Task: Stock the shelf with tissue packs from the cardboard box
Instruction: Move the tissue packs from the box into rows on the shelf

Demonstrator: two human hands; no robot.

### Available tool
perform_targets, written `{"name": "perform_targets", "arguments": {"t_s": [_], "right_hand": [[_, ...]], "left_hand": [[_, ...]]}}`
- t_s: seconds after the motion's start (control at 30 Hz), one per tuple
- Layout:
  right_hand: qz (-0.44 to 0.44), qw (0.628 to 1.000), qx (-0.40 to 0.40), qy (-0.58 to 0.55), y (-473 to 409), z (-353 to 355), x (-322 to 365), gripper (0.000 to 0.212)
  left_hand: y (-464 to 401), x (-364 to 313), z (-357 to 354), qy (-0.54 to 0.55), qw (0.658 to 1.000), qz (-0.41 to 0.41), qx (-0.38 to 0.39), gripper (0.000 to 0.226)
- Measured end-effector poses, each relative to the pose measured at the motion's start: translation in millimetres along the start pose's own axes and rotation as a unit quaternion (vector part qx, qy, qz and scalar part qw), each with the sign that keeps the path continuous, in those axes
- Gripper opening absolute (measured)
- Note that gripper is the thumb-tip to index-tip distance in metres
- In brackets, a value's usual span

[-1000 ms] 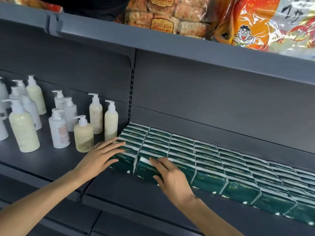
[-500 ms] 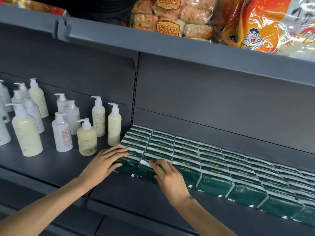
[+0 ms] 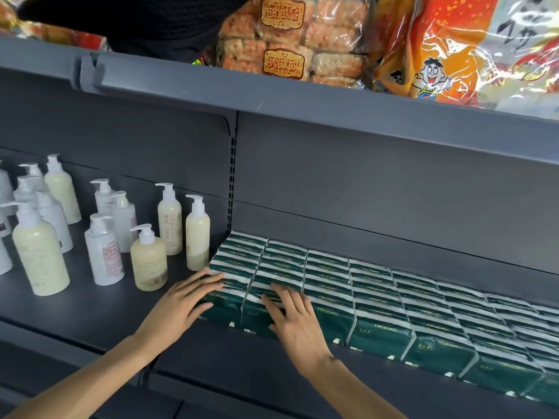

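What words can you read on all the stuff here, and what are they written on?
"COMFORTABLE": on the green tissue packs, seen upside down.
"黄氏 山茶花": on the tall pump bottle.
Gold labels on the snack bag: ornate characters, not clearly readable.
Large black brush characters on the orange cartoon bag: cut off, unreadable.
Print on the other bottles: too small to read.

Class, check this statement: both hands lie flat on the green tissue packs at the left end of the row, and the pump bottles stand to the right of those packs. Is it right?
Not quite. In the head view the pump bottles stand to the left of the tissue packs, not the right. The rest holds: the left hand and right hand lie flat on the packs at the row's left end.
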State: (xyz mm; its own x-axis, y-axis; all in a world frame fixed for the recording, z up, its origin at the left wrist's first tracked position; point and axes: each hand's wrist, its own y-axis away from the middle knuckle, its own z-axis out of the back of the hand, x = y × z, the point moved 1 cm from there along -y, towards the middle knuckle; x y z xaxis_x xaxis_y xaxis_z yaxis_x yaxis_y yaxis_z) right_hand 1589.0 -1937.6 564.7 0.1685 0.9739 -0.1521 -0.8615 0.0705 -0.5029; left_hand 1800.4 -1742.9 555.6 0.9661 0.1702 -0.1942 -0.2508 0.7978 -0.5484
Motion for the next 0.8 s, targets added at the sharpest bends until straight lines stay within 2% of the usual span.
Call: {"name": "perform_targets", "arguments": {"t_s": [0.2, 0.33, 0.57, 0.8], "right_hand": [[0.004, 0.998, 0.023, -0.053, -1.4, 6.9, -9.9, 0.074], [-0.013, 0.992, 0.033, -0.118, -1.9, 20.4, -20.1, 0.068], [-0.009, 0.982, 0.007, -0.19, 2.2, 51.3, -40.3, 0.057], [0.055, 0.965, 0.025, -0.254, 17.7, 84.7, -50.4, 0.067]], "left_hand": [[-4.2, -7.4, 5.7, 0.006, 1.0, 0.024, 0.011, 0.045], [-7.7, -21.6, 17.4, 0.016, 0.998, 0.063, 0.026, 0.067], [-10.7, -64.3, 46.2, 0.01, 0.996, 0.091, -0.022, 0.061], [6.7, -119.8, 63.1, -0.008, 0.99, 0.138, -0.02, 0.059]]}}
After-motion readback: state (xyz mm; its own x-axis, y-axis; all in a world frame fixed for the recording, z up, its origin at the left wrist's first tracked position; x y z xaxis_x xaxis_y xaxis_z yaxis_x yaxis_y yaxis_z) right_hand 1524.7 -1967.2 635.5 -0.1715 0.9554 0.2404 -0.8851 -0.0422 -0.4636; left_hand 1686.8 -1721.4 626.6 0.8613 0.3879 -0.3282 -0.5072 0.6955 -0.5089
